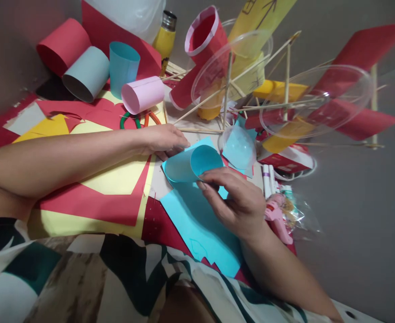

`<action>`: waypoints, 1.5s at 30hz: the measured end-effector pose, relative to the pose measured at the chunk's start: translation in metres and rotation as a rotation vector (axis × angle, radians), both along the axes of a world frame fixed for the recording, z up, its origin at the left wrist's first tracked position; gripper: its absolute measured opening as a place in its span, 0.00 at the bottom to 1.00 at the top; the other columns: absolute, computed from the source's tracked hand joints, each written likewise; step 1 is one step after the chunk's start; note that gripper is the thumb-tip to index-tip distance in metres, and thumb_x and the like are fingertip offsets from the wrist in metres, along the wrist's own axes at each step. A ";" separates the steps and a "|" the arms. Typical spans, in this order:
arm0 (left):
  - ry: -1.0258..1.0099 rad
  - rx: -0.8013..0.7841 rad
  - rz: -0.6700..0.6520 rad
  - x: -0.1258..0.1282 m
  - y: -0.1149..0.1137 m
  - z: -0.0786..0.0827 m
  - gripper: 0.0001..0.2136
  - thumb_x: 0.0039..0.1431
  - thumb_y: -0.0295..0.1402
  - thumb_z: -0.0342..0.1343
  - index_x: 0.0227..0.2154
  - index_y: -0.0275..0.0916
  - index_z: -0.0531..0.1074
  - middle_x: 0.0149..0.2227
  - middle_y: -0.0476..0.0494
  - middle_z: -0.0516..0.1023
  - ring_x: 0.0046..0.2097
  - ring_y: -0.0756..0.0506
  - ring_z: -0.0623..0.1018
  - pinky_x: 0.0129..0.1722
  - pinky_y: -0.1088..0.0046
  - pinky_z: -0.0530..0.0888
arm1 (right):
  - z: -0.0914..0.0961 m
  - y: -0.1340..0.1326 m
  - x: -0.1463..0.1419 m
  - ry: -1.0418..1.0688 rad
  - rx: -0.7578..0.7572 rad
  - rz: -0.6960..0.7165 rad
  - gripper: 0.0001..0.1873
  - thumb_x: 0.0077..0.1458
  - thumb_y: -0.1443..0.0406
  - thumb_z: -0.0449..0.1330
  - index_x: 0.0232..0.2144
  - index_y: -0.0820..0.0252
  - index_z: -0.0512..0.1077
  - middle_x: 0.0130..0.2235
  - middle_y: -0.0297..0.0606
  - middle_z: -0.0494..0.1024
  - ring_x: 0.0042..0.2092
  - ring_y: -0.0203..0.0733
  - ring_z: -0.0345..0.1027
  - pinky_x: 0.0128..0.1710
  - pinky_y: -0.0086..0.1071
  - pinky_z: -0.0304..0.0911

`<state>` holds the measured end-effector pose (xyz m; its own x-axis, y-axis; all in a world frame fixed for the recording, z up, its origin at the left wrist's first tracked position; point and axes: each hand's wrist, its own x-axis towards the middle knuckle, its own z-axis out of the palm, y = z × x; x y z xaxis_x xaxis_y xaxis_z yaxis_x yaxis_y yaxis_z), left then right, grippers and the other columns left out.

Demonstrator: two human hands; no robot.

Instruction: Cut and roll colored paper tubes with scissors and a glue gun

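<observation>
A light-blue paper tube (180, 166) lies over a matching blue sheet (204, 224), its round opening turned toward the right. My right hand (234, 197) pinches the near lower rim of that opening between thumb and fingers. Behind the tube's left end is my left hand (167, 139), its fingers loosely stretched out and thumb apart; whether it touches the tube cannot be made out. Green and orange scissor handles (140, 120) show just beyond my left wrist.
Rolled paper tubes in red (63, 45), grey (86, 74), blue (124, 67) and pink (143, 95) stand at the back left. A stick frame with clear plastic discs (315, 101) rises at right. A pink glue gun (278, 220) lies near markers (268, 181). Red and yellow sheets (110, 177) spread left.
</observation>
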<state>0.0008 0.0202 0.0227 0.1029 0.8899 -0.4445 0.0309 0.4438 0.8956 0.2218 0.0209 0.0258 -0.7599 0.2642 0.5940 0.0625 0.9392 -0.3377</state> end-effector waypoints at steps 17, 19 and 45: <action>0.063 0.024 -0.051 -0.001 0.000 -0.008 0.09 0.56 0.23 0.63 0.22 0.38 0.74 0.23 0.48 0.74 0.24 0.51 0.72 0.27 0.74 0.68 | 0.012 -0.004 0.003 -0.092 0.062 0.051 0.08 0.63 0.74 0.61 0.41 0.58 0.73 0.35 0.39 0.82 0.36 0.39 0.78 0.35 0.31 0.73; 0.057 0.024 -0.063 -0.001 0.001 -0.011 0.08 0.56 0.23 0.64 0.23 0.39 0.74 0.22 0.49 0.73 0.23 0.51 0.71 0.27 0.74 0.67 | 0.013 -0.005 0.004 -0.107 0.071 0.055 0.07 0.64 0.73 0.60 0.42 0.58 0.74 0.35 0.39 0.83 0.36 0.39 0.78 0.34 0.31 0.73; 0.080 -0.015 -0.159 0.000 0.002 -0.015 0.13 0.59 0.26 0.60 0.19 0.38 0.73 0.20 0.47 0.71 0.21 0.51 0.69 0.28 0.71 0.68 | 0.010 -0.006 0.006 -0.167 0.097 0.064 0.08 0.64 0.72 0.59 0.43 0.57 0.73 0.35 0.40 0.81 0.34 0.39 0.76 0.32 0.31 0.72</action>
<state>0.0004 0.0217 0.0075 0.2057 0.8586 -0.4696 0.1727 0.4405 0.8810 0.2282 0.0147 0.0361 -0.8635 0.1598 0.4783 0.0491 0.9706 -0.2358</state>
